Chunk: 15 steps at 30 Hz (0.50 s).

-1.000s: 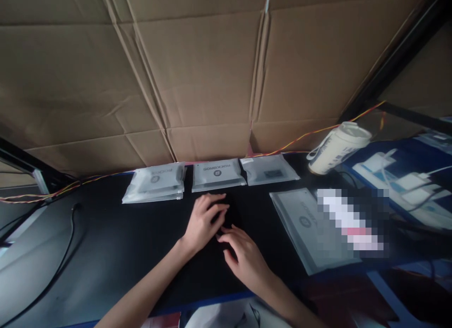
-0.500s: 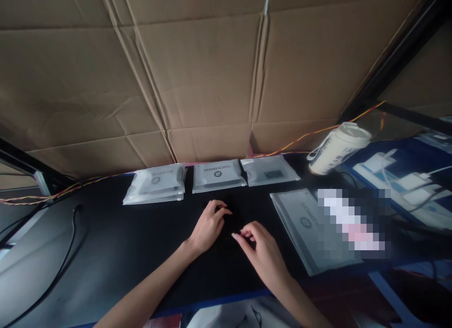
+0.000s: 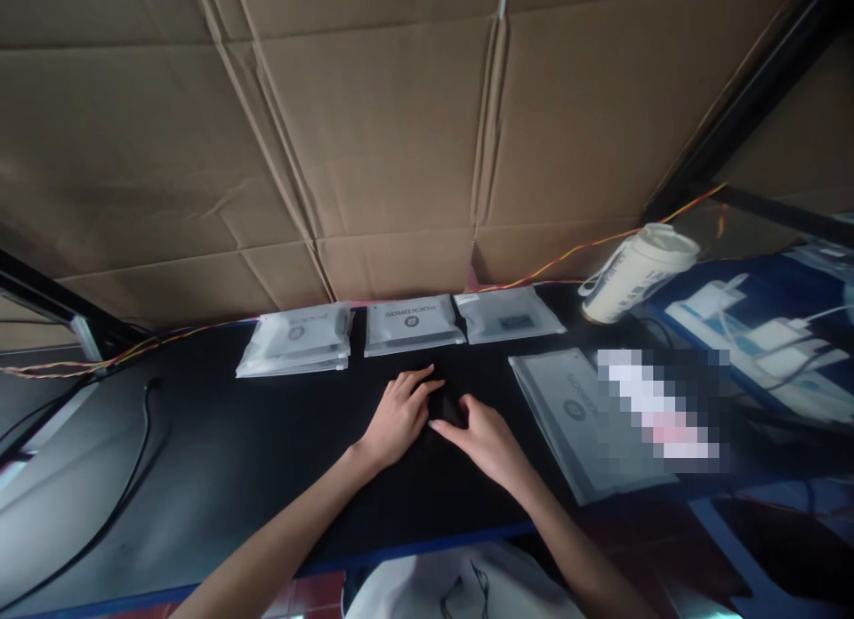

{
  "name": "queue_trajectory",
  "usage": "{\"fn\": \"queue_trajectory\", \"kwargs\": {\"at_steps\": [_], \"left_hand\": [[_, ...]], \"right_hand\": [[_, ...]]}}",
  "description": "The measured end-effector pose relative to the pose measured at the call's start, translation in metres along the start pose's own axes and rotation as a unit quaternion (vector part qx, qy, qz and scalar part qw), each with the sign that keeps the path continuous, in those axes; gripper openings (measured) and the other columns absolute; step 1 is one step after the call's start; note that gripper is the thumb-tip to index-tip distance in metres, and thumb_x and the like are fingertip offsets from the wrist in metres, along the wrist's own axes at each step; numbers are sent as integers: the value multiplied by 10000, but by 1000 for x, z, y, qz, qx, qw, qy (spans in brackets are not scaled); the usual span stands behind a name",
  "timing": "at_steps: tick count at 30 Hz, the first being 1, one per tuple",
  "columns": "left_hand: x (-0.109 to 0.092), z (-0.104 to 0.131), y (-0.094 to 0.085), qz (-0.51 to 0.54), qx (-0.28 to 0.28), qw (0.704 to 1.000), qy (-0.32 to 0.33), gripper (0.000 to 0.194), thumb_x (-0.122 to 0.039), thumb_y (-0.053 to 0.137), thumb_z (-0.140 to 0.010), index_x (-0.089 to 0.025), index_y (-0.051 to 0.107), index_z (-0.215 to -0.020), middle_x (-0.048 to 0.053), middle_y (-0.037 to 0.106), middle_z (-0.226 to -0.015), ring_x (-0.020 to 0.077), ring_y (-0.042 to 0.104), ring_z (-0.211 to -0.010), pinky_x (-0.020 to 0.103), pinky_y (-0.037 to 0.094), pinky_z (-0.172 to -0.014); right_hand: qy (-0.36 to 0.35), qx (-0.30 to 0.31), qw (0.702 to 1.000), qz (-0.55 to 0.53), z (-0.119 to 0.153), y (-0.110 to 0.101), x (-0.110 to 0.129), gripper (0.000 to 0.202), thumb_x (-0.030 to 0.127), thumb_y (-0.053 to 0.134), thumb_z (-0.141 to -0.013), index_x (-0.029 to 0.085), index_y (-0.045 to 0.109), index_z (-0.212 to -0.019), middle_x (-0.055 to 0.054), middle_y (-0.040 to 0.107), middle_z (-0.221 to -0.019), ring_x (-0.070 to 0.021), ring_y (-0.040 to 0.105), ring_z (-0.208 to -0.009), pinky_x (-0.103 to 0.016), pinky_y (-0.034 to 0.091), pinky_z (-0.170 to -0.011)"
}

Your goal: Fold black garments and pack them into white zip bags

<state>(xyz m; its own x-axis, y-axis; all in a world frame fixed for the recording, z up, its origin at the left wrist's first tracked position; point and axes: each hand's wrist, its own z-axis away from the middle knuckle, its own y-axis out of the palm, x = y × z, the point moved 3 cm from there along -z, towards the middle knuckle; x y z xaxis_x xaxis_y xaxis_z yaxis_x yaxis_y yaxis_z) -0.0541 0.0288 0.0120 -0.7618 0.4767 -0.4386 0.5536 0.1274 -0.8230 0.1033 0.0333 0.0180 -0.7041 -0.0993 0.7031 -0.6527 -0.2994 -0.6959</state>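
A dark, soft-looking black item (image 3: 448, 409) lies on the black tabletop (image 3: 220, 459), between my hands; its outline melts into the surface and its kind is unclear. From the left, my left hand (image 3: 404, 414) grips it, fingers bent over its far part and thumb near its side. My right hand (image 3: 486, 434) pinches its right end between thumb and fingers. Nearest beyond them is a frosted zip pouch (image 3: 410, 325) marked ROCKBROS. To the right of my right hand lies a larger stack of flat frosted pouches (image 3: 567, 423), partly covered by a blurred patch.
Along the back sit stacked frosted pouches (image 3: 294, 337) and another pouch (image 3: 511, 315) with a dark label. A white tumbler (image 3: 637, 272) stands back right, beside a power strip (image 3: 767, 343) with plugs. A black cable (image 3: 126, 494) runs along the left; a cardboard wall (image 3: 374, 139) closes the back.
My right hand has moved up and closed around the right end of the black item, which now shows more bulk. My left hand's fingers have stretched slightly. The view has shifted a little.
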Motion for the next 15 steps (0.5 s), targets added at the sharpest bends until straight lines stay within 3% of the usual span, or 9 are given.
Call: {"fn": "queue_trajectory", "kwargs": {"at_steps": [3, 5, 8, 11, 13, 15], "left_hand": [[0, 3, -10, 31, -63, 997, -7, 377, -48, 402, -861, -238, 579, -1133, 72, 578, -1219, 198, 559, -1109, 376, 487, -922], [0, 6, -19, 28, -105, 994, -18, 331, -65, 401, -881, -235, 562, -1116, 72, 579, -1161, 188, 569, -1080, 353, 501, -900], [0, 12, -31, 17, -167, 985, -33, 286, -108, 464, -888, -235, 514, -1139, 72, 557, -1127, 198, 565, -1065, 373, 495, -905], [-6, 22, -39, -44, -211, 976, -32, 401, -140, 567, -846, -217, 452, -1223, 108, 516, -1199, 241, 531, -1118, 430, 470, -942], [-14, 29, -39, -120, -217, 968, -26, 500, -135, 605, -811, -201, 420, -1271, 156, 456, -1301, 292, 479, -1196, 482, 445, -963], [-24, 35, -33, -177, -175, 968, -16, 531, -89, 582, -789, -195, 419, -1283, 184, 403, -1380, 330, 422, -1269, 547, 389, -1006]], "right_hand": [[8, 10, 997, -81, -1, -4, 2, 160, 313, 602, -761, 225, 473, -730, 22, 611, -692, -165, 617, -665, -237, 418, -596], [-14, -24, 997, -73, -2, -15, 6, 177, 272, 602, -741, 234, 432, -709, 51, 555, -640, -150, 578, -605, -231, 396, -570], [-109, -123, 986, 10, -5, -42, 19, 179, 160, 574, -728, 236, 412, -719, 47, 545, -661, -148, 557, -610, -239, 382, -587], [-214, -193, 949, 126, -7, -59, 34, 185, 59, 526, -731, 228, 455, -755, -1, 589, -734, -175, 581, -711, -250, 396, -629], [-277, -173, 925, 192, -6, -52, 41, 206, 19, 498, -741, 218, 496, -792, -31, 617, -764, -194, 589, -759, -264, 419, -661], [-333, -115, 904, 244, -1, -31, 43, 231, -4, 481, -749, 198, 536, -848, -50, 642, -782, -210, 593, -771, -288, 445, -680]]}}
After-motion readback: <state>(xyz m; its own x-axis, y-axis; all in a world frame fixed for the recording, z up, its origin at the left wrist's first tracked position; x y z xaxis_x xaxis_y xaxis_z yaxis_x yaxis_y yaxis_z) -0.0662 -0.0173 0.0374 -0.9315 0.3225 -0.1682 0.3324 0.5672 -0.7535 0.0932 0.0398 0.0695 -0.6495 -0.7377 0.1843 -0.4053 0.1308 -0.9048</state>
